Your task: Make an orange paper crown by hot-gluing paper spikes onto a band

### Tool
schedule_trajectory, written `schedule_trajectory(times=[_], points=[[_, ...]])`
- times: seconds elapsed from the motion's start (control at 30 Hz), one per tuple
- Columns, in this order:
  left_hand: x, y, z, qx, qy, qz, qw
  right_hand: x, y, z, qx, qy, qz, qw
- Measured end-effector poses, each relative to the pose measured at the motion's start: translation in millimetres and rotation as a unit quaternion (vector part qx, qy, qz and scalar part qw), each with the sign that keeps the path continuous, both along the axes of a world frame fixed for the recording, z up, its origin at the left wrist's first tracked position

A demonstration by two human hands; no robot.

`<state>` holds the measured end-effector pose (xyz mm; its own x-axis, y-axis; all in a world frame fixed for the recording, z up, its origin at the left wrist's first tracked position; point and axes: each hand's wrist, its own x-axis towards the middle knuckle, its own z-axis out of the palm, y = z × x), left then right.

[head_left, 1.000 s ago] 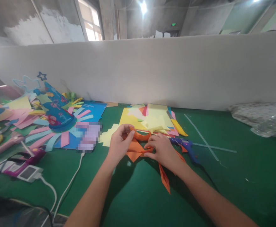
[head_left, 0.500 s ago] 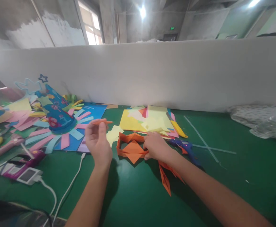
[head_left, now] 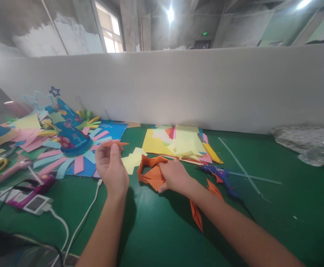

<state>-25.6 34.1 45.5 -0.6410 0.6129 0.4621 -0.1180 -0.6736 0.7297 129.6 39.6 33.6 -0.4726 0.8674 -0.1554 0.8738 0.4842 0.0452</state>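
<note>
My left hand (head_left: 112, 167), raised over the table, pinches a small pointed orange folded-paper piece (head_left: 123, 143) between thumb and fingers. At the table's middle my right hand (head_left: 175, 176) grips the right side of an orange folded-paper ring (head_left: 144, 176), which has a diamond-shaped flap on its near side. The fingers cover part of the ring. More orange folded-paper pieces (head_left: 197, 216) lie beside and partly behind my right forearm. A blue glue gun (head_left: 224, 178) rests just right of them.
Colored paper sheets (head_left: 153, 142) and a yellow utility knife (head_left: 213, 152) lie toward the back. On the left are a blue cone hat (head_left: 71, 137), paper strips, a pink glue gun (head_left: 12, 172) and white cables (head_left: 88, 213). A clear plastic bottle (head_left: 319, 152) lies at right.
My right hand has shifted left and reached farther over the ring, which now sits tilted. My left hand has moved slightly left, still pinching the orange piece. The view has turned slightly.
</note>
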Motion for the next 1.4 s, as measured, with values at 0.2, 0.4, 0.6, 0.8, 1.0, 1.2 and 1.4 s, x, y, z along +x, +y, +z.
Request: schedule_trajectory(times=[0.2,0.4,0.6,0.8,1.0,1.2,1.4], points=[[3,-4,-1.7,-0.071,0.068,-0.085,0.992,9,-12,-10.7,0.065,0.096,0.026,0.993],[6,-5,-5.1,-0.131,0.162,-0.189,0.96,18,-21,-11.4,0.09,0.075,0.082,0.99],[9,-3,-5.6,-0.113,0.159,-0.188,0.963,8,-26,3.3,0.05,0.098,0.077,0.991],[6,-2,-9.6,-0.14,0.198,-0.182,0.953,4,-26,-10.5,0.065,0.15,0.097,0.982],[8,-10,-9.1,-0.229,0.376,-0.236,0.866,16,-28,-15.5,0.088,0.176,0.096,0.976],[9,-17,-12.1,-0.229,0.498,-0.254,0.797,30,-30,-27.0,0.084,0.184,0.085,0.976],[8,-17,-16.7,-0.238,0.548,-0.247,0.763,35,-33,-30.1,0.107,0.179,0.079,0.975]])
